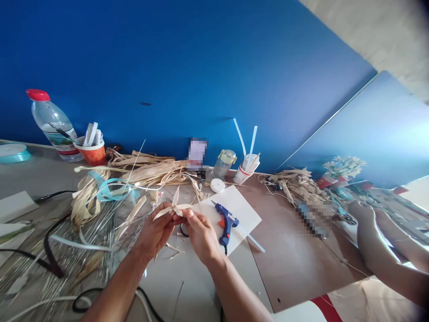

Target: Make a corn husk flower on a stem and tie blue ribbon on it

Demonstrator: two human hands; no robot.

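A small pale flower of dried corn husk point(174, 206), with several pointed petals spread apart, is held up over the table. My left hand point(154, 231) pinches it from the left. From the other side my right hand point(203, 233) has thumb and fingers closed at its base. The fingers partly hide its underside. Just right of my right hand, a blue glue gun point(228, 222) with an orange trigger lies on a white sheet of paper point(247, 206). Loose husk strips point(134, 217) lie left of my hands.
Thin wires point(97, 235) and black cables cover the left side. Behind stand a water bottle point(55, 127), an orange cup point(91, 151), husk bundles point(154, 171), a jar point(224, 163) and a cup with glue sticks point(246, 169). Another person's arms point(372, 235) rest at the right.
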